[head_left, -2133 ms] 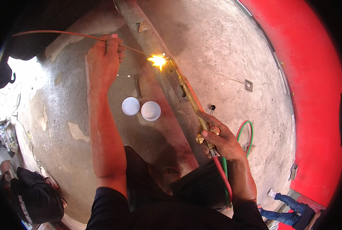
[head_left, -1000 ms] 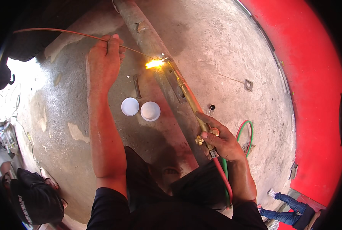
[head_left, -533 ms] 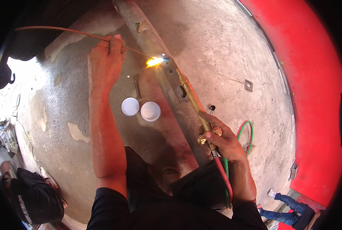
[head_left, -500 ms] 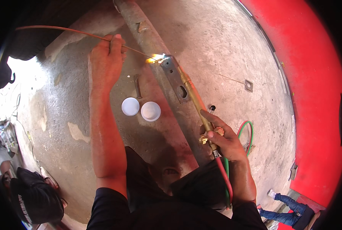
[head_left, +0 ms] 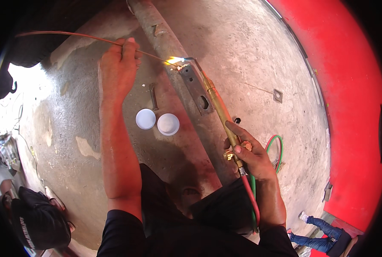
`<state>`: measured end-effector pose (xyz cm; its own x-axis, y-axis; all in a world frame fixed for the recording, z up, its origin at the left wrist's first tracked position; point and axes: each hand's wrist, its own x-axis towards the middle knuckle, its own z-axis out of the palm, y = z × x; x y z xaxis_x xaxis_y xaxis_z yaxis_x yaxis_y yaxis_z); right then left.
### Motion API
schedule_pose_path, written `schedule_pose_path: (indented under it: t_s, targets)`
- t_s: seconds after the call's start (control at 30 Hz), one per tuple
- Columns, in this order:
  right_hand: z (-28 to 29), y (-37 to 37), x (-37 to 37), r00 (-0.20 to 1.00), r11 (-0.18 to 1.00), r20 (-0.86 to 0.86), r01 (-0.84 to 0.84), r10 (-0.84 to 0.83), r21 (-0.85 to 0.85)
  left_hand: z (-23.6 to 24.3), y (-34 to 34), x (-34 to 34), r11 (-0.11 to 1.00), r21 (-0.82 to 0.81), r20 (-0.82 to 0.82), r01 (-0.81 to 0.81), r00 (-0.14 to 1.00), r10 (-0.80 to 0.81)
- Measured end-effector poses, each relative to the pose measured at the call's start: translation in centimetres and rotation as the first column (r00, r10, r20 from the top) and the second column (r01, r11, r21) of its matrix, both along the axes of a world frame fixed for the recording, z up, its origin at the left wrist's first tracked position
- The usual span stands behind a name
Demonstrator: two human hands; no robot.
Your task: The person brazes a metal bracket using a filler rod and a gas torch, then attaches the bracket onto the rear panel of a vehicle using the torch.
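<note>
My left hand (head_left: 119,64) is closed round a long thin brazing rod (head_left: 77,34), whose tip reaches into the heated spot. In my right hand (head_left: 253,152) is a brass gas torch (head_left: 218,105), gripped near its valve knobs. Its bent tip throws a yellow-white flame (head_left: 176,60) onto the top end of a flat steel plate (head_left: 196,90) with holes in it. This plate lies along a long rusty metal beam (head_left: 173,47). Metal glows bright where rod and plate meet. Red and green hoses (head_left: 250,192) run back from the torch.
Left of the beam on the concrete floor stand a white lid (head_left: 146,119), a round tub of white powder (head_left: 168,124) and a bolt-like metal piece (head_left: 153,96). A square washer plate (head_left: 277,96) lies right. Other people (head_left: 39,218) are at lower left and lower right (head_left: 323,235).
The torch tip has lifted slightly up and away from the plate, so the flame sits a little higher. My right hand has shifted slightly; my left hand hardly moved.
</note>
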<state>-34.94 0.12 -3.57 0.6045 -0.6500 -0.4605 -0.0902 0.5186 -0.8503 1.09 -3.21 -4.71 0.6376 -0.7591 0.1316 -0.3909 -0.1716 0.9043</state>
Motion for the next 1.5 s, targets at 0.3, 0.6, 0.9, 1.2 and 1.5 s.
schedule_pose_path:
  t_s: [0.3, 0.6, 0.9, 1.2, 1.5]
  targets:
    - [0.0, 0.0, 0.1, 0.995, 1.0, -0.096, -0.017, 0.019, 0.023, 0.4, 0.1, 0.0, 0.999, -0.022, -0.037, -0.044, 0.998, 0.043]
    - [0.2, 0.0, 0.4, 0.989, 0.998, -0.147, -0.023, 0.031, 0.056, 0.6, 0.3, 0.3, 0.998, -0.038, -0.027, -0.055, 0.998, 0.054]
    - [0.2, -0.3, -0.3, 0.996, 0.997, 0.045, 0.08, -0.079, -0.011, 1.2, 0.5, 0.1, 0.991, -0.102, -0.039, -0.091, 0.995, 0.087]
    - [-0.1, -0.8, -0.5, 0.94, 0.946, 0.184, 0.309, -0.288, -0.095, 1.4, 0.6, 0.0, 0.983, -0.146, -0.012, -0.108, 0.994, 0.107]
    - [0.3, -0.8, -0.6, 0.924, 0.94, 0.206, 0.338, -0.322, -0.05, 2.1, 0.7, -0.8, 0.976, -0.209, -0.069, -0.053, 0.997, 0.039]
